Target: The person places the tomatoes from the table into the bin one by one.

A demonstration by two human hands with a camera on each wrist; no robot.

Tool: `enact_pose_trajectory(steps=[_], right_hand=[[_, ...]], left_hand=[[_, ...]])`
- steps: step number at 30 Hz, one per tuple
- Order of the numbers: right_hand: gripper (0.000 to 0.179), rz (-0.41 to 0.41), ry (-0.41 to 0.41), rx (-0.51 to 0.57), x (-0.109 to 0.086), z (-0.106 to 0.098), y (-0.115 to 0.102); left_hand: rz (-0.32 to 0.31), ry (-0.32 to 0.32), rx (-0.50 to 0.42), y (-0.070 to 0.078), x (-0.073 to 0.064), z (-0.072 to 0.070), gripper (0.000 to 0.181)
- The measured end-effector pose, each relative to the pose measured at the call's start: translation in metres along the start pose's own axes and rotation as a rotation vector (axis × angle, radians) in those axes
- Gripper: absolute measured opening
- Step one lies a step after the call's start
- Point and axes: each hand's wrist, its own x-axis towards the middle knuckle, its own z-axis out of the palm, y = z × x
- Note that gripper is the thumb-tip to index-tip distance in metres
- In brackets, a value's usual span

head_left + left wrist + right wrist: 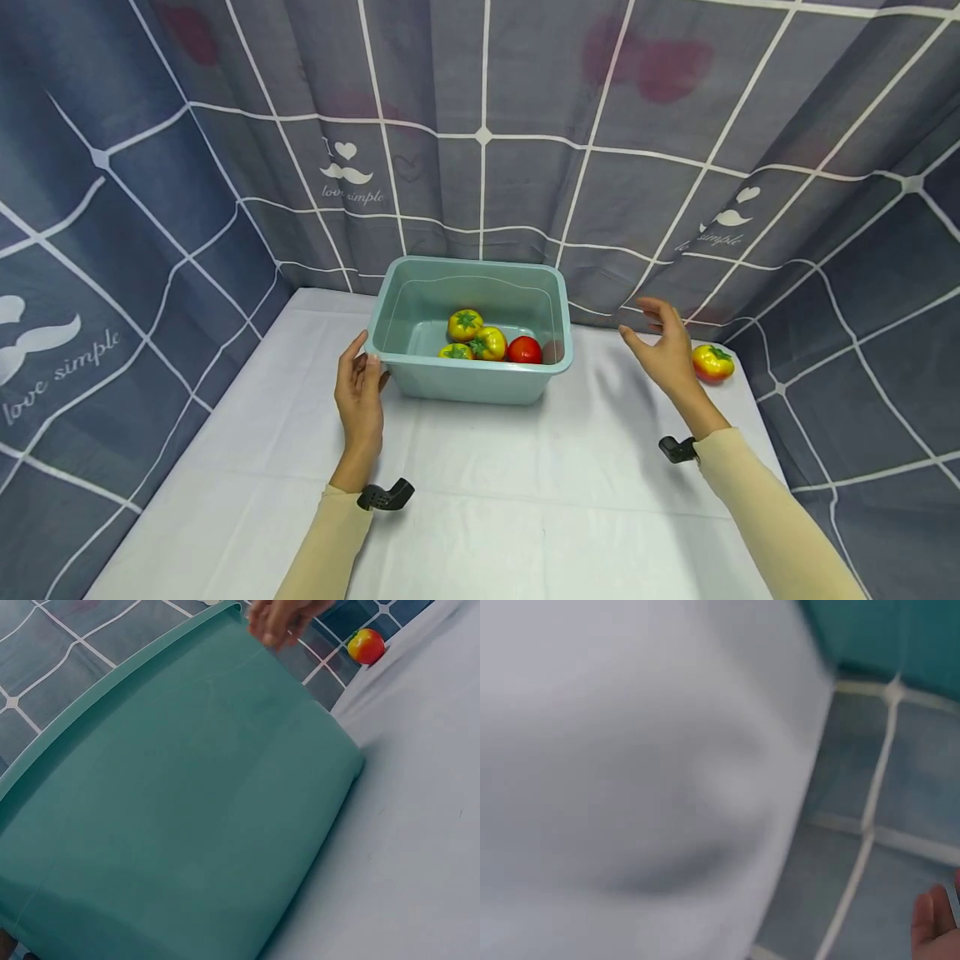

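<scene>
A pale green plastic bin (465, 379) stands on the white-covered table. Inside lie a yellow bell pepper (465, 323), two more yellow peppers close by and a glossy red tomato-like piece (524, 350). My left hand (361, 408) touches the bin's left front corner, fingers up along the side; the left wrist view is mostly filled by the bin wall (180, 795). To the right of the bin, my right hand (667, 354) hovers with thumb and fingers apart, holding nothing. Just beyond it sits a red-and-yellow bell pepper (712, 363), also in the left wrist view.
A dark grid-patterned curtain (525, 192) hangs behind the table and along both sides. The bin stands near the table's back edge, and the loose pepper lies by the right edge. White cloth (480, 500) stretches across the front. Each wrist wears a small black camera.
</scene>
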Motion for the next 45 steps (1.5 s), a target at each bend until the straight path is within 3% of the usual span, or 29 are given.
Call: enact_pose_trajectory(steps=[9,16,28,45], right_hand=[[0.064,0.317,0.175,-0.167,-0.024,-0.046,0.060],[0.081,0.564,0.185,-0.199,-0.036,-0.065,0.093],[0.074,0.693,0.119,-0.173,-0.041,-0.064,0.107],[0.074,0.751,0.187,-0.133,-0.042,-0.061,0.113]], left_hand=[[-0.004,0.001,-0.005,0.000,-0.002,0.000,0.046],[-0.015,-0.001,0.007,0.001,-0.002,0.002,0.046],[-0.025,0.001,0.016,0.002,-0.002,0.001,0.047],[-0.037,-0.002,0.041,0.006,-0.002,0.000,0.046]])
